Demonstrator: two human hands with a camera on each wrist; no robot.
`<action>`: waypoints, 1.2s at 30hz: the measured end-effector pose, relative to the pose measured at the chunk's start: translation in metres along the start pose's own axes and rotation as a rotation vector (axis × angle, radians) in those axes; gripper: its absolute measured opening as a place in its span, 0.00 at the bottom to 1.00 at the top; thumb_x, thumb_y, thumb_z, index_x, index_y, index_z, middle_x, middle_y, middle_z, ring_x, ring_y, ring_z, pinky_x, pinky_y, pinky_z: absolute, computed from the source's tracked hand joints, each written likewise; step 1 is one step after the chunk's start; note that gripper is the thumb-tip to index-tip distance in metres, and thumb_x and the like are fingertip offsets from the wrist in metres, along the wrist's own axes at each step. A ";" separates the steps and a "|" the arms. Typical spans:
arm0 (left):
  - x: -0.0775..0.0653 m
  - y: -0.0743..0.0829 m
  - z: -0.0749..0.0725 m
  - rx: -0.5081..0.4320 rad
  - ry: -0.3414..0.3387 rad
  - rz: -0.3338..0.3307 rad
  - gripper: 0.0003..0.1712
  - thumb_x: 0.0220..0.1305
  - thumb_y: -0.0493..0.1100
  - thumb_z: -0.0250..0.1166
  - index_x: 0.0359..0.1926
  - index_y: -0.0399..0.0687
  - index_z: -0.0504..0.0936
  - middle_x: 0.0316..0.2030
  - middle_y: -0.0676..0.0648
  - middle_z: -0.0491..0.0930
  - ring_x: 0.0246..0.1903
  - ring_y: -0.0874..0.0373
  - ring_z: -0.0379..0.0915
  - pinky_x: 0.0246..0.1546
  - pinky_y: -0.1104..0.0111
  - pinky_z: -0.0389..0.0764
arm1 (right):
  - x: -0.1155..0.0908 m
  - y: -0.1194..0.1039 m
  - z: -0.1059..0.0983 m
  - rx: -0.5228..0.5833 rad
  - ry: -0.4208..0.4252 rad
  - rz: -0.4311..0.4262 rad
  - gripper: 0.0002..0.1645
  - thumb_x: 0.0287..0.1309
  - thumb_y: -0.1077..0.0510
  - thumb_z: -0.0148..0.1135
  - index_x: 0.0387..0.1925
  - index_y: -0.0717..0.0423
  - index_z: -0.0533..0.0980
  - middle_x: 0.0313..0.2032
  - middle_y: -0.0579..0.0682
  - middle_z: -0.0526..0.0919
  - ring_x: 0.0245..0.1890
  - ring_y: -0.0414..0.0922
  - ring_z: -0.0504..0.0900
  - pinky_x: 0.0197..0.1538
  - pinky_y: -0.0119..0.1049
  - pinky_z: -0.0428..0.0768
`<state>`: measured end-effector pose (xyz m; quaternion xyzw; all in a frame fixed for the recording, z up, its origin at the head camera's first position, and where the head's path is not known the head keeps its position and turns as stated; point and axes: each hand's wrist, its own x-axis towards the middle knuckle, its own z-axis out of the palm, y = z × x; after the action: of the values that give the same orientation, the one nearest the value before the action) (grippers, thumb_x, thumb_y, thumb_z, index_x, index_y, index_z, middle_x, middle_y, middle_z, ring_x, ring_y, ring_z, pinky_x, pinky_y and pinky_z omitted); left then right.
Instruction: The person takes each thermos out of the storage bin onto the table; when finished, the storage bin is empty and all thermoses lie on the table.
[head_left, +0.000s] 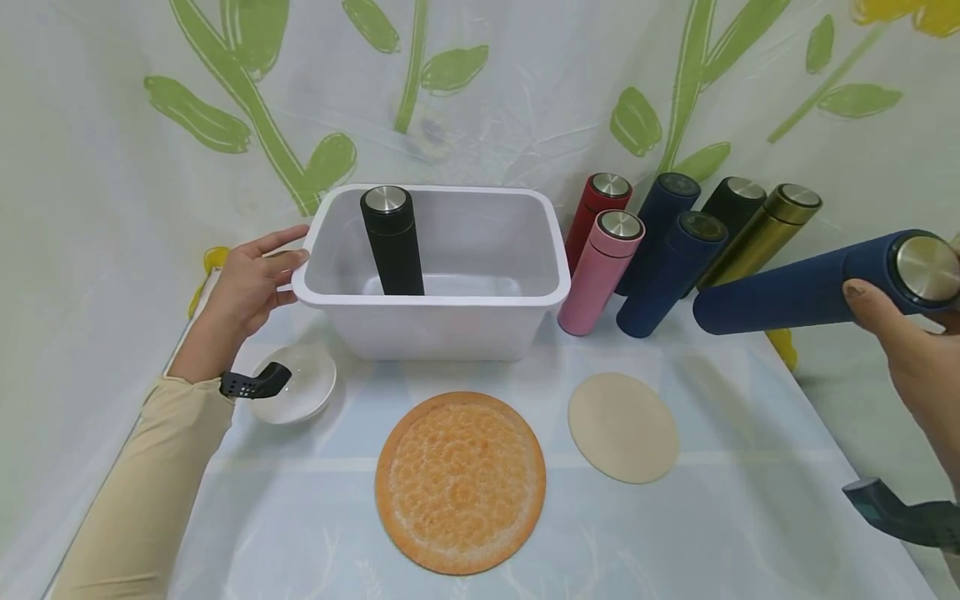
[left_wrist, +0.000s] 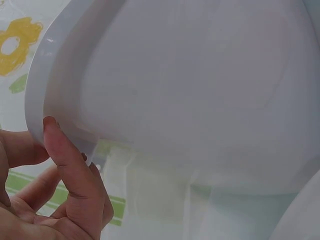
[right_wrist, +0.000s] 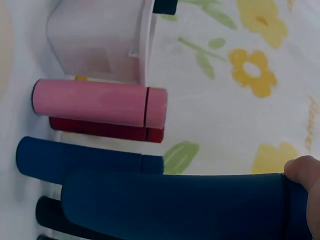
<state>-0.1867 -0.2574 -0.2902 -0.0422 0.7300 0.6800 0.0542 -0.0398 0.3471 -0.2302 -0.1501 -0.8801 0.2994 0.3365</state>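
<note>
A white plastic tub (head_left: 431,329) stands on the table with a black thermos bottle (head_left: 393,250) upright inside it. At its left end my left hand (head_left: 251,279) holds the rim; the left wrist view shows the fingertips (left_wrist: 55,135) on both sides of the tub's edge (left_wrist: 35,100). Off to the right, my right hand (head_left: 903,342) grips a dark blue thermos bottle (head_left: 795,287) near its steel-topped lid, tilted almost level above the table. Behind its base stand pink (head_left: 600,275), red (head_left: 592,208), blue (head_left: 667,275), black and gold (head_left: 761,237) thermos bottles.
A round orange-brown mat (head_left: 461,483) lies in front of the tub, with a smaller beige disc (head_left: 622,429) to its right. Near my left wrist sits a small white bowl (head_left: 303,383). A leaf-printed white sheet (head_left: 517,100) hangs close behind everything.
</note>
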 end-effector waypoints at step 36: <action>0.002 -0.001 0.002 -0.027 -0.006 -0.004 0.33 0.72 0.43 0.62 0.75 0.48 0.65 0.54 0.53 0.76 0.40 0.62 0.83 0.34 0.71 0.84 | 0.071 0.060 0.093 -0.072 -0.274 0.013 0.42 0.59 0.39 0.66 0.61 0.68 0.69 0.40 0.52 0.73 0.28 0.28 0.65 0.33 0.27 0.64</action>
<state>-0.1888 -0.2558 -0.2912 -0.0423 0.7203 0.6900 0.0574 -0.1512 0.3864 -0.2878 -0.1258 -0.9270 0.2873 0.2057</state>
